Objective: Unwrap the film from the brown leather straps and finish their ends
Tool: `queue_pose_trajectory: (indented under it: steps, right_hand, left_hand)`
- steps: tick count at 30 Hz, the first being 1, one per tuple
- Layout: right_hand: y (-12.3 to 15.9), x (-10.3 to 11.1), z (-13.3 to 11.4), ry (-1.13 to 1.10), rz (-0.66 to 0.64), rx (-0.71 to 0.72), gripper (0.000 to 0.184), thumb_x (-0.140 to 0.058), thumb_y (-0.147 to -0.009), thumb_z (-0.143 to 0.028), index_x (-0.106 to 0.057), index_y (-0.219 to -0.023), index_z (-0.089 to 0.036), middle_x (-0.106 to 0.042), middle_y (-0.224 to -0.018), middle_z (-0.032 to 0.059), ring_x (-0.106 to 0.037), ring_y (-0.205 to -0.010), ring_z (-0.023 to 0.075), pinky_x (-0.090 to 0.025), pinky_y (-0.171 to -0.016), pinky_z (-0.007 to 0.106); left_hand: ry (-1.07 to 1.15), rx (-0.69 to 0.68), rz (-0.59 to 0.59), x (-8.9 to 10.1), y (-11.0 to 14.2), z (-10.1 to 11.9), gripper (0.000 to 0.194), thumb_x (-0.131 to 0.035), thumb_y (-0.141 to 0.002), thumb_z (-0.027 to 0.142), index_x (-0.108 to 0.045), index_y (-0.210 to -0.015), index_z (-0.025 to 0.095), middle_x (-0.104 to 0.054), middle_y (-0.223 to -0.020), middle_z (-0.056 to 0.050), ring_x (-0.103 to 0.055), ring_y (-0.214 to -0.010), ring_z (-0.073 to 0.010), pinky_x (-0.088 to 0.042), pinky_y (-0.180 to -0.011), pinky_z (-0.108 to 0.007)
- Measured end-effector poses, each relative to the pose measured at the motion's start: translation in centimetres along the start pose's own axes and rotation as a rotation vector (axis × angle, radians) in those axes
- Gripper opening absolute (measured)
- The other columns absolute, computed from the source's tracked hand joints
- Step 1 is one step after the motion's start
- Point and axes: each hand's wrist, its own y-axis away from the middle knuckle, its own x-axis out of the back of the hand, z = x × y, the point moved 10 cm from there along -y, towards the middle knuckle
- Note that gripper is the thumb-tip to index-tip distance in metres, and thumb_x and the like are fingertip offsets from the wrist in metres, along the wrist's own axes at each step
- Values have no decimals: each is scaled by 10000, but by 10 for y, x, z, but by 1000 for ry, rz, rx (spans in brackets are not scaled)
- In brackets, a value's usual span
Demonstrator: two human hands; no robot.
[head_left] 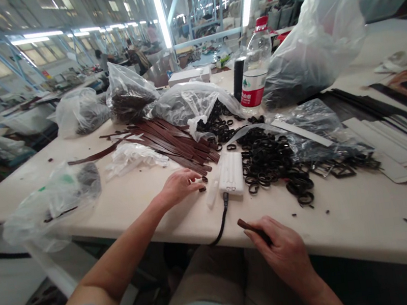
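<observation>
My right hand (282,245) is closed around a short brown strap (247,225), whose end sticks out past my thumb at the table's front edge. My left hand (180,186) reaches over the tabletop with thumb and fingers apart. Close to its fingertips lie small dark brown loops (202,189). Beyond that hand, a pile of long brown straps (175,144) spreads across the table. To the right of the loops is a white power bank (231,174) with a black cable (222,224) running off the edge.
Many black loops (268,155) are heaped right of the power bank. Behind stand clear plastic bags (130,92) and a red-capped bottle (255,74). Crumpled white material (135,158) lies left of the straps, and flat white strips (392,153) lie at right.
</observation>
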Motion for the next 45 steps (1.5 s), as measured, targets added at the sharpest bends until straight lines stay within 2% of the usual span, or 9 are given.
queue_pose_trajectory:
  steps: [8,13,15,17,21,25,33,38,45]
  right_hand:
    - [0,2,-2,1,1,2,151,-563,-981,-311,-640,-902,-208,-604,-722,-5,-600,-651,161,-399,-618,273]
    - [0,1,-2,-25,-7,-6,121,-576,-976,-297,-644,-924,-212,-616,-747,-7,-600,-663,155,-407,-633,272]
    - [0,1,0,-37,-7,-16,113,-586,-971,-296,-644,-920,-213,-614,-748,-7,-600,-672,157,-409,-634,273]
    - [1,2,1,-60,-1,-27,105,-594,-966,-292,-645,-916,-214,-613,-749,-9,-599,-677,155,-414,-639,272]
    - [-3,10,-7,-91,39,-34,90,-606,-959,-269,-646,-899,-215,-600,-734,-18,-592,-664,141,-417,-636,262]
    - [-16,21,-28,-73,72,5,89,-606,-954,-258,-647,-889,-213,-587,-707,-20,-581,-644,139,-409,-606,261]
    - [-32,32,-59,-49,111,76,113,-600,-952,-274,-647,-868,-215,-602,-695,-15,-581,-625,143,-410,-593,263]
    - [-32,27,-55,-34,111,45,133,-592,-959,-281,-640,-860,-205,-598,-703,-11,-576,-633,144,-408,-601,262]
    - [-29,11,-57,-30,69,60,158,-571,-966,-274,-636,-843,-201,-595,-694,-1,-577,-636,154,-414,-599,269]
  left_hand:
    - [23,-106,-55,-16,15,25,119,-651,-840,192,-769,-858,198,-681,-825,-34,-606,-701,-140,-450,-719,-247]
    - [141,-61,-28,-17,23,24,105,-654,-777,99,-721,-799,177,-648,-745,-16,-582,-664,-130,-447,-687,-245]
    - [214,-27,-22,-16,27,24,75,-641,-787,118,-694,-798,171,-646,-729,-7,-586,-638,-120,-453,-653,-236]
    - [484,76,-24,-17,34,20,60,-651,-808,201,-677,-849,165,-647,-728,-2,-597,-602,-113,-466,-610,-232]
    - [1229,351,-58,-38,58,21,293,-763,-741,365,-698,-931,152,-675,-768,-16,-633,-612,-109,-503,-614,-231]
    - [1537,500,-98,-55,81,39,387,-882,-585,282,-749,-927,159,-709,-798,-28,-646,-664,-99,-511,-668,-213]
    - [1587,436,-105,-56,92,59,362,-869,-563,207,-776,-911,169,-697,-772,-11,-569,-595,-74,-478,-604,-211]
    - [1651,474,-55,-60,96,58,320,-878,-573,281,-758,-834,138,-677,-686,-14,-547,-545,-70,-453,-559,-203]
    - [1793,554,44,-71,98,64,323,-920,-526,285,-738,-754,146,-645,-626,15,-506,-500,-31,-394,-500,-139]
